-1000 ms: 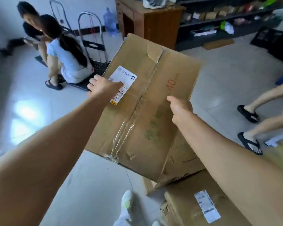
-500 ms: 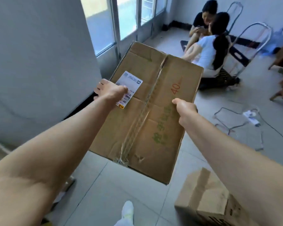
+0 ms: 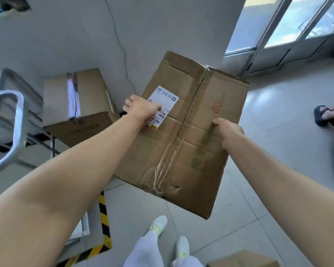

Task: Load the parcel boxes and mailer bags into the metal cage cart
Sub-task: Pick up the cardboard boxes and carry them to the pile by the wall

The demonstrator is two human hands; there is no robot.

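Observation:
I hold a large, worn cardboard box [image 3: 183,135] in the air in front of me, its taped top facing up, with a white shipping label and a red "40" on it. My left hand [image 3: 143,108] grips its left edge over the label. My right hand [image 3: 228,130] grips its right side. The metal cage cart [image 3: 10,120] stands at the left, its rounded silver handle nearest me. A second cardboard box [image 3: 81,105] with a taped seam rests on the cart against the wall.
Yellow-black hazard tape [image 3: 104,224] marks the cart's base edge by my feet. Another box corner [image 3: 243,260] shows at the bottom right. A person's sandalled foot [image 3: 324,114] is at the right edge. Glass doors [image 3: 289,29] stand at the back right.
I have turned left with the box held in both hands. The seated people and windows slid out to the right, and the cage cart with its box came into view.

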